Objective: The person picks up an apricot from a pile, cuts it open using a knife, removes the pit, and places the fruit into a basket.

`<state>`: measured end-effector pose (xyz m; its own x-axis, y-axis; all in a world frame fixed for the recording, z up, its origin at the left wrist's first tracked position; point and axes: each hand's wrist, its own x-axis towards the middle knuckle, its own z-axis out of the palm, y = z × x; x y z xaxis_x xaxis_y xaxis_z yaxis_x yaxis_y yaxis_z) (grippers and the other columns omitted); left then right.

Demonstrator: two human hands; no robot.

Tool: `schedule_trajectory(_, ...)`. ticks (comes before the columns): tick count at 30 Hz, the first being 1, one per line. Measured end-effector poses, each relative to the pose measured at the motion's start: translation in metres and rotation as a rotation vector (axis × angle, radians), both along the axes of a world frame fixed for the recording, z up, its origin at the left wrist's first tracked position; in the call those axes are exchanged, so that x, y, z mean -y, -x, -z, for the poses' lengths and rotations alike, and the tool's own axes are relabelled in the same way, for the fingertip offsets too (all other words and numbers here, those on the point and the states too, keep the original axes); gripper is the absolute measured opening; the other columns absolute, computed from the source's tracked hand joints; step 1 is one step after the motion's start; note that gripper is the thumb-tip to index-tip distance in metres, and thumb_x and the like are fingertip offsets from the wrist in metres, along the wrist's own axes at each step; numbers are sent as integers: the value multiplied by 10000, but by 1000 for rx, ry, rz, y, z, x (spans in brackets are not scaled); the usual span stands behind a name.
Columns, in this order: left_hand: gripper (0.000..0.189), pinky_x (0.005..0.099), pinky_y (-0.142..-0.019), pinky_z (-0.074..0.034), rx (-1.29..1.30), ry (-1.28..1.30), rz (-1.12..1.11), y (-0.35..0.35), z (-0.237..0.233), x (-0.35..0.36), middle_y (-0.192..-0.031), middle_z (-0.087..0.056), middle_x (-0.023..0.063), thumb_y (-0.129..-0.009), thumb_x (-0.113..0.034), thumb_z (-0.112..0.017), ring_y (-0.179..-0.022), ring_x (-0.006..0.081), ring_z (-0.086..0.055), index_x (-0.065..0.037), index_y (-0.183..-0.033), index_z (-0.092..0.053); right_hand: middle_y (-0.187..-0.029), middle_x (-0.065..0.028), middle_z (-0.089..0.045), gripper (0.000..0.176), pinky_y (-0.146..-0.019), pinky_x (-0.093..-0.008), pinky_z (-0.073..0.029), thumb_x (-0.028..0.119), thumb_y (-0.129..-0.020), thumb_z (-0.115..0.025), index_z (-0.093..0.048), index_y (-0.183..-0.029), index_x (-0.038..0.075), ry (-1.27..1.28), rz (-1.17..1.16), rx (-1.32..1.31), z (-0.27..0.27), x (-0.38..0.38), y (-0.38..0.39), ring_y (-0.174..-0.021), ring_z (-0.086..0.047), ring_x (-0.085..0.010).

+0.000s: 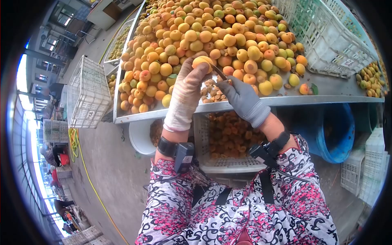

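My left hand (188, 90), in a pale knit glove, holds one orange apricot (202, 61) up over the front edge of the metal table (339, 99). My right hand (242, 97), in a grey glove, grips a small knife (219, 72) whose blade points at that fruit. A big heap of apricots (212, 36) covers the table behind both hands. Several brown pits (214, 93) lie on the table between my hands. Below the table edge a white crate (228, 163) holds cut apricot halves.
A white bowl (141, 139) sits under the table at left, and a blue barrel (339, 130) at right. A pale green crate (326, 36) stands on the table's right side. An empty white crate (87, 94) leans at left. People work far off at lower left.
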<state>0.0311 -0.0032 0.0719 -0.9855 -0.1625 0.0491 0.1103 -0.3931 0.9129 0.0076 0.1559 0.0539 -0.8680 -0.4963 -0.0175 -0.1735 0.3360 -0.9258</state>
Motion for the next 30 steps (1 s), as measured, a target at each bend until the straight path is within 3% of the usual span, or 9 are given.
schedule_trajectory(5,479,302,-890,-443,33,102,43,-3,-1,7,-1036,-596,82,-883,-308,-608,-940,170,-570,14,-1223,-503,-798,-207,-634,398,-663,-396,-481,403,-927,-520,-565,-980,11,61,24,-30,10,7,-7,-802,-631,-366)
schedule_trajectory(7,462,347,-849,-465,74,-409,-4,9,22,-9,-1000,-605,115,-884,-425,-596,-893,243,-581,-11,-1083,-542,-808,-208,-636,395,-665,-395,-481,401,-928,-520,-562,-991,13,165,64,-67,16,13,-12,-809,-633,-364)
schedule_trajectory(9,450,358,-862,-461,141,-565,3,8,25,-14,-994,-600,111,-892,-417,-589,-897,256,-579,-14,-1085,-535,-826,-214,-636,391,-666,-402,-479,395,-928,-519,-542,-1009,14,216,109,-61,16,16,-16,-818,-628,-378)
schedule_trajectory(16,449,341,-834,-474,103,-396,-76,14,29,-5,-972,-605,113,-909,-417,-561,-893,238,-583,-14,-1103,-524,-840,-218,-631,371,-661,-423,-471,385,-935,-504,-515,-1012,22,60,67,-32,14,11,-11,-820,-613,-400)
schedule_trajectory(18,440,331,-801,-483,-2,-24,-78,8,24,-4,-955,-609,117,-928,-406,-528,-883,224,-588,-6,-1110,-516,-836,-205,-635,374,-662,-430,-474,392,-935,-496,-531,-1075,46,38,91,-91,17,13,-13,-819,-614,-396)
schedule_trajectory(19,440,331,-801,-483,-1,-23,-77,8,20,-8,-955,-609,117,-928,-406,-528,-883,224,-588,-6,-1110,-516,-836,-205,-635,374,-662,-430,-474,392,-935,-496,-531,-1075,46,38,92,-90,16,14,-14,-819,-614,-396)
schedule_trajectory(21,412,324,-751,-494,165,-491,-110,7,9,-22,-953,-608,112,-931,-388,-526,-845,216,-593,-3,-1076,-523,-856,-196,-643,406,-680,-426,-483,401,-930,-497,-530,-1166,71,35,123,-140,12,15,-18,-829,-616,-390)
schedule_trajectory(25,441,302,-656,-497,189,-327,-62,-2,0,-21,-837,-613,94,-897,-442,-562,-767,203,-593,-20,-1027,-558,-888,-197,-650,430,-708,-419,-491,380,-931,-499,-510,-1230,72,-52,100,-100,9,13,-15,-849,-617,-385)
schedule_trajectory(30,469,290,-674,-494,140,-157,-85,-3,6,-23,-799,-610,85,-881,-467,-574,-765,171,-590,-18,-1013,-573,-870,-182,-647,410,-700,-357,-488,331,-943,-499,-505,-1230,38,306,71,3,17,22,-20,-821,-647,-307)
